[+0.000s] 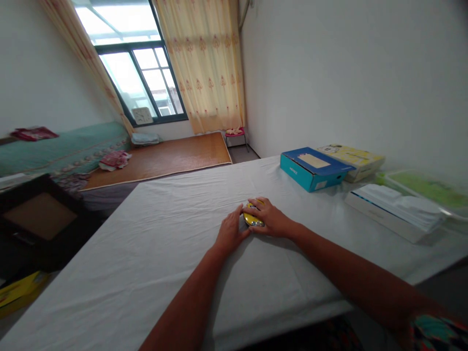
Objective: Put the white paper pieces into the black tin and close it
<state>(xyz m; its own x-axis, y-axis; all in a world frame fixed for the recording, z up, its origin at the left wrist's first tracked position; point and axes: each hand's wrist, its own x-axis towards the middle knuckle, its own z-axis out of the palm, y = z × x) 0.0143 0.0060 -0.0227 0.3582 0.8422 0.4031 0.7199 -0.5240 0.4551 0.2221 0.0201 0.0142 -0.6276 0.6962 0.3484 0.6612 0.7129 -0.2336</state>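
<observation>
A small, rounded yellow object [252, 219] with dark and silvery markings rests on the white-covered table [175, 234]. It has a shiny surface, and I cannot make out its exact kind. My right hand [269, 218] is closed around its right side, with fingers across the top. On the other side my left hand [230, 230] holds its left edge, the thumb low and the fingers partly curled. Much of the object is covered by my fingers.
At the right of the table lie a blue box [310, 168], a yellow box [356, 158], a white box [387, 214] with white items on top, and a green-and-clear container [431, 187]. Beyond are a brown bed mat [175, 156] and a dark cabinet [40, 219].
</observation>
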